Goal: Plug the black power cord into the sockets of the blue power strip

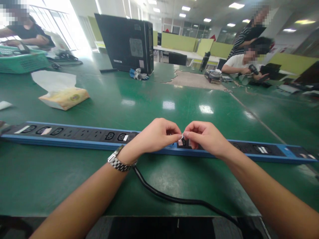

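A long blue and black power strip (82, 133) with several sockets lies across the green table in front of me. Over its middle, my left hand (159, 136) and my right hand (205, 136) meet fingertip to fingertip, both closed in a pinch. Between them shows a tiny white scrap (182, 136), perhaps a bit of sticker; its exact shape is too small to make out. Just below the fingertips a small pale label (180, 143) sits by a socket. My hands hide part of the strip. A thick black cable (169, 198) runs from under my left wrist to the lower right.
A tissue pack (67, 98) and a green basket (23, 63) are on the left. A black computer case (127, 44) stands at the back, with gloves (139, 74) by it. Several people are around the table. A worn patch (194, 80) marks the tabletop.
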The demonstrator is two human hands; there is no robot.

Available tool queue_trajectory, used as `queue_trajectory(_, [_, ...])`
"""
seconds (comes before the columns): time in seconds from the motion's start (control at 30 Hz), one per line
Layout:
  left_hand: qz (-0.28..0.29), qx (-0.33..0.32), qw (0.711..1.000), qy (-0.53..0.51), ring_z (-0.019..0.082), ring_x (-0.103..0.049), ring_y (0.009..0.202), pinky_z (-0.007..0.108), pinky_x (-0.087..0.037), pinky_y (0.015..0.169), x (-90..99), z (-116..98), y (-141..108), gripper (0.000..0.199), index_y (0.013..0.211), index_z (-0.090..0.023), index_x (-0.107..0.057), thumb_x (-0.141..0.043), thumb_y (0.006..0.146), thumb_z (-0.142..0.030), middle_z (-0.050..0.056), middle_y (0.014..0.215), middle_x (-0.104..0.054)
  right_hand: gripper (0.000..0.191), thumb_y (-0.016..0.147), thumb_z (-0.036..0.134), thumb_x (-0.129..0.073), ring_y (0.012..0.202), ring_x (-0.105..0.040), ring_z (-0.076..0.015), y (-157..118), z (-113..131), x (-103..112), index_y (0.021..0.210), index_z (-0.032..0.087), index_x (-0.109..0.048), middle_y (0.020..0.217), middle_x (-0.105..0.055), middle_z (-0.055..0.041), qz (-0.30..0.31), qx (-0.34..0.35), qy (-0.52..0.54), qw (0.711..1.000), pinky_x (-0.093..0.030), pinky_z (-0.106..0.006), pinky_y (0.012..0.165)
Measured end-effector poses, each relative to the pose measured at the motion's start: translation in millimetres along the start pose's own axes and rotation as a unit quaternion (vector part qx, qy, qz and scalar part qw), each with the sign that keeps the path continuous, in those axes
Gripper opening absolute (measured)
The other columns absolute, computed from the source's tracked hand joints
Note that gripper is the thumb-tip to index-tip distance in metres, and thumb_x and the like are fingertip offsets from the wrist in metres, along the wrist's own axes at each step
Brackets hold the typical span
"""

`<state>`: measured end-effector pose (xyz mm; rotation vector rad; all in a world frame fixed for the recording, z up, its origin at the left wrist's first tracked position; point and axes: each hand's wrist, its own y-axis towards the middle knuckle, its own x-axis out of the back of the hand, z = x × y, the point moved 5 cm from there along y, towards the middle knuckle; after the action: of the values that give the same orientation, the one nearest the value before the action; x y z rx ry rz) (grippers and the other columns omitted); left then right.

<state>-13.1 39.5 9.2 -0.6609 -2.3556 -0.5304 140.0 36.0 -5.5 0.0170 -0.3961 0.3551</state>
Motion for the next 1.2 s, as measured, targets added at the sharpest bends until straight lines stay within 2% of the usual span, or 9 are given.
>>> queue_trajectory(0.1, [-0.034,0.006,0.999,0.034,0.012,-0.058,0.061,0.023,-0.040,0.055,6.0,2,-1,0.024,0.080,-0.017,-0.074,-0.058,0.083,-0.034,0.001,0.070,-0.070,0.022,0.075,0.037,-0.062,0.045,-0.050,-0.0072,-1,-1,13,0.074,0.015,-0.060,0.054,-0.057,0.0024,0.021,-0.026,-0.064,0.997,-0.040,-0.019,0.044])
queue_trajectory(0.23, [-0.151,0.028,0.983,0.103,0.012,-0.058,0.061,0.024,-0.040,0.058,34.1,11,-9,0.027,0.076,-0.017,-0.073,-0.058,0.083,-0.039,0.001,0.069,-0.069,0.016,0.073,0.031,-0.064,0.049,-0.053,-0.0090,5,-18,28,0.068,0.016,-0.064,0.057,-0.060,0.0006,0.094,-0.075,-0.156,0.980,-0.040,-0.019,0.044])
queue_trajectory(0.37, [-0.206,0.048,0.970,0.117,0.012,-0.057,0.061,0.025,-0.040,0.059,55.2,23,-19,0.030,0.074,-0.015,-0.071,-0.057,0.084,-0.040,0.000,0.066,-0.068,0.015,0.072,0.031,-0.064,0.051,-0.056,-0.0109,16,-36,31,0.066,0.017,-0.064,0.057,-0.061,-0.0008,0.129,-0.098,-0.182,0.970,-0.040,-0.020,0.045])
queue_trajectory(0.5, [-0.222,0.073,0.966,0.109,0.012,-0.056,0.061,0.025,-0.040,0.059,60.3,33,-25,0.030,0.074,-0.014,-0.071,-0.058,0.083,-0.040,0.001,0.066,-0.068,0.017,0.073,0.032,-0.063,0.050,-0.055,-0.0104,22,-42,29,0.066,0.017,-0.064,0.057,-0.061,-0.0009,0.131,-0.102,-0.190,0.968,-0.040,-0.020,0.043])
queue_trajectory(0.73, [-0.225,0.072,0.966,0.107,0.012,-0.056,0.060,0.024,-0.039,0.058,58.8,38,-26,0.031,0.074,-0.014,-0.071,-0.058,0.082,-0.041,0.001,0.065,-0.067,0.014,0.073,0.029,-0.061,0.048,-0.055,-0.0103,23,-41,26,0.068,0.016,-0.063,0.058,-0.062,-0.0015,0.129,-0.100,-0.227,0.960,-0.039,-0.020,0.043])
queue_trajectory(0.97, [-0.229,0.072,0.965,0.108,0.012,-0.056,0.060,0.025,-0.039,0.058,57.4,42,-26,0.029,0.073,-0.016,-0.071,-0.059,0.082,-0.041,0.000,0.064,-0.067,0.013,0.076,0.029,-0.060,0.049,-0.058,-0.0110,20,-40,25,0.075,0.017,-0.061,0.063,-0.064,-0.0007,0.091,-0.092,-0.297,0.946,-0.040,-0.021,0.045])
queue_trajectory(1.1, [-0.234,0.072,0.963,0.110,0.012,-0.055,0.059,0.024,-0.039,0.056,57.7,43,-27,0.029,0.072,-0.016,-0.071,-0.060,0.082,-0.041,-0.001,0.063,-0.067,0.023,0.078,0.041,-0.060,0.048,-0.057,-0.0110,18,-38,33,0.079,0.018,-0.058,0.062,-0.063,0.0001,0.030,-0.085,-0.305,0.948,-0.037,-0.022,0.046])
queue_trajectory(1.2, [-0.242,0.075,0.961,0.114,0.012,-0.055,0.059,0.024,-0.039,0.056,60.3,44,-28,0.029,0.072,-0.016,-0.071,-0.060,0.081,-0.041,0.000,0.063,-0.067,0.036,0.072,0.053,-0.065,0.052,-0.054,-0.0110,17,-41,37,0.074,0.019,-0.057,0.063,-0.061,0.0002,0.023,-0.085,-0.318,0.944,-0.034,-0.022,0.046])
